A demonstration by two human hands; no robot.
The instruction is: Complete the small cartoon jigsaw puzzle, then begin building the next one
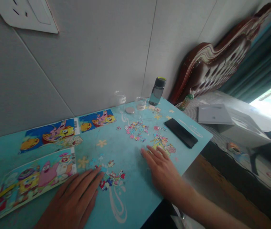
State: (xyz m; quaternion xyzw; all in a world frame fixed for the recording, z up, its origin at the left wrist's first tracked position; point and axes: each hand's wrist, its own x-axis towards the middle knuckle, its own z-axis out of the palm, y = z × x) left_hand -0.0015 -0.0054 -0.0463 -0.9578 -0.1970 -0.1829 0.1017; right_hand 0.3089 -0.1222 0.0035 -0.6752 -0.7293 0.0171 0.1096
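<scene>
Left hand: palm down, fingers straight, slightly apart, tips right at a small puzzle pile at its 2 o'clock; can't tell if touching. Cartoon card at its 9–10. Right hand: palm down, fingers loosely spread; can't see what's under them. From it: bigger puzzle pile at 11, yellow pieces at 12 by my fingertips, phone at 1.
</scene>
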